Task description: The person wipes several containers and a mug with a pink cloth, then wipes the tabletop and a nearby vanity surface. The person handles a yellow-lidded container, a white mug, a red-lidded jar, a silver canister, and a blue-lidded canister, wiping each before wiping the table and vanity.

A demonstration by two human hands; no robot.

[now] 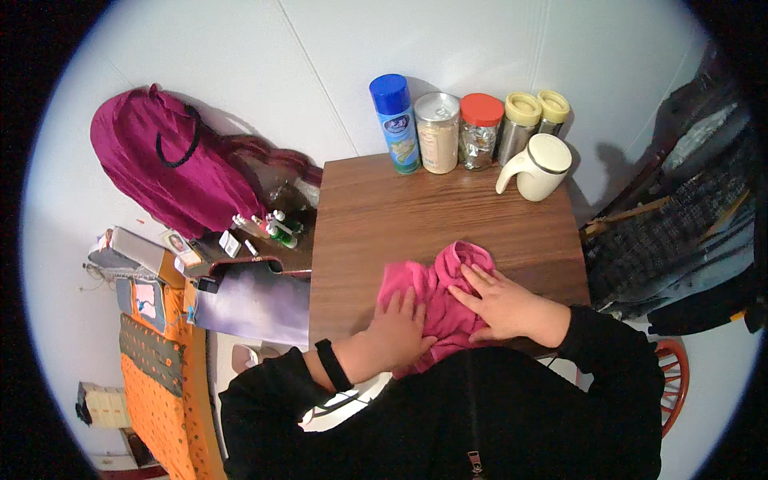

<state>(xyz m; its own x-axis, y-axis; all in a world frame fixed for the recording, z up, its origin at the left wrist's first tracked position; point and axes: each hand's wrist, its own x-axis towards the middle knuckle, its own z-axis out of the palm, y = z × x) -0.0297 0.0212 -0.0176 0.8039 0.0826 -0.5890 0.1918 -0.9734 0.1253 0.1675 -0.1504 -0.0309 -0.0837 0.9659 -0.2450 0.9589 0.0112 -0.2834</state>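
A crumpled pink cloth (441, 312) lies at the near edge of a brown wooden table (384, 210). On the cloth's left part rests my left hand (393, 336), its fingers spread; a black band circles that wrist. Palm down on the cloth's right part, with fingers apart, is my right hand (507, 303). Neither hand is closed round the fabric. The near end of the cloth hangs close to my black top, which hides part of the table's near edge.
Along the wall stand a blue-capped spray can (396, 129), a clear canister (438, 135), a red-lidded jar (480, 135), two steel containers with yellowish lids (519, 123) and a cream mug (540, 171). Small bottles (282, 231) stand at left. Dark clothes (678, 240) hang at right.
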